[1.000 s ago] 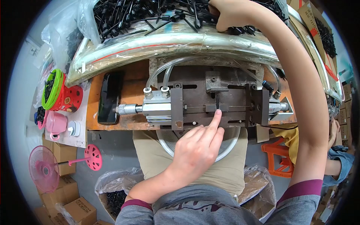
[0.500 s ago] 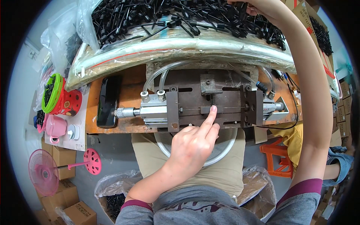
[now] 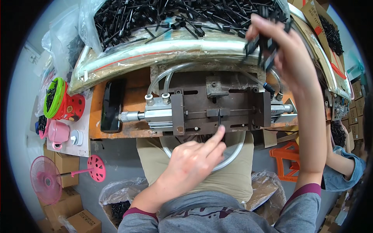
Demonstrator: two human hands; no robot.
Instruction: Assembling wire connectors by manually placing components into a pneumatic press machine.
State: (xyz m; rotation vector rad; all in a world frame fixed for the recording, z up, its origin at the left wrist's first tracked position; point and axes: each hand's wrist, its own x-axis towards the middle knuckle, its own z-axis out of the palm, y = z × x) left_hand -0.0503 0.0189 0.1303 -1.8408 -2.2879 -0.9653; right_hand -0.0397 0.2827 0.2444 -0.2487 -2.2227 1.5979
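My left hand [image 3: 196, 157] points with its index finger stretched out and the other fingers loosely curled. Its fingertip is at the near end of a thin black stemmed part [image 3: 220, 118], which lies across the small block [image 3: 212, 113] in the middle of a dark metal fixture [image 3: 200, 101]. Whether the fingertip touches the stem, I cannot tell. Up at the right, my right hand [image 3: 289, 48] is closed around a bunch of black stemmed plastic parts [image 3: 266, 48], blurred by motion, in front of the heap's near edge.
A big heap of black parts [image 3: 155, 15] lies beyond the fixture. Air cylinders [image 3: 158, 114] with clear hoses flank it. A phone [image 3: 111, 105] and a red-green bucket [image 3: 72, 105] stand left. A white round basket [image 3: 233, 157] sits over my lap. Another person's arm [image 3: 344, 165] shows at right.
My right hand has come down from the heap toward me with a bunch of black parts. My left fingertip has drawn back from the block, and the stem now sticks out toward me.
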